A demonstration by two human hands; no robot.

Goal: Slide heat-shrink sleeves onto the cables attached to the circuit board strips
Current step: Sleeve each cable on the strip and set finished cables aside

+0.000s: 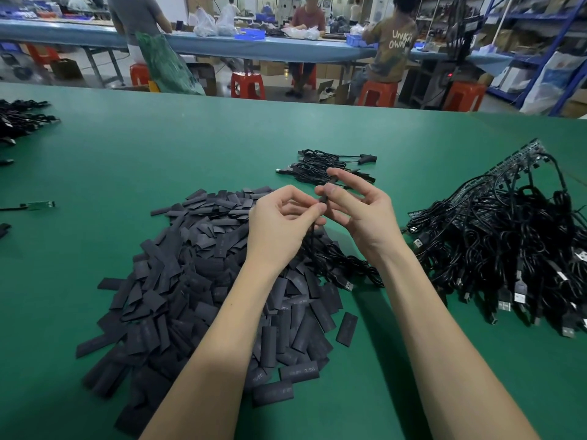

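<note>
Above a big heap of flat black heat-shrink sleeves (190, 281), my left hand (282, 220) pinches a thin black cable (313, 239) that hangs down to a USB plug (347, 285) on the green table. My right hand (355, 208) pinches a small black piece (324, 198), apparently a sleeve, at the cable's top end, fingertips almost touching the left hand's. A large tangle of black cables on circuit board strips (508, 236) lies to the right. Whether the piece sits over the cable is hidden by my fingers.
A small bundle of black cables (330, 166) lies just beyond my hands. More cables (22, 119) and a green board piece (39, 205) lie at the left edge. The green table (158, 147) ends at the far side, where people sit on red stools.
</note>
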